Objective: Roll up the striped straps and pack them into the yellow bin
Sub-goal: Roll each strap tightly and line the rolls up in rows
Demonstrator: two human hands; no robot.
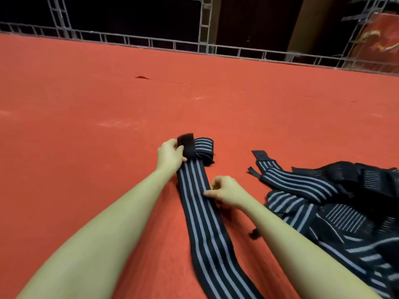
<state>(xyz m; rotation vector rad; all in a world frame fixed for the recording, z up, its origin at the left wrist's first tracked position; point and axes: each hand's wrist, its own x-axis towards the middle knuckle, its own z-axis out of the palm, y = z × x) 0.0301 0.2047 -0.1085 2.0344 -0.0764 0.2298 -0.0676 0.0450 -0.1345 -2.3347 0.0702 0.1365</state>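
Red carpet (pixel 108 104) lay under the striped strap (pixel 200 212), its black end tab (pixel 186 145) pinched by the left hand (pixel 170 155), the right hand (pixel 224 192) pinching its edge nearer.

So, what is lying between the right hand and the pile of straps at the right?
Only bare red mat, in the head view, between the right hand and the pile of straps.

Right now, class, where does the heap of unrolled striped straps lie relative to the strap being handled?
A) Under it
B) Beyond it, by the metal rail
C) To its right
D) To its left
C: the heap of straps lies on the red surface to the right of the strap that the left hand and right hand are handling.
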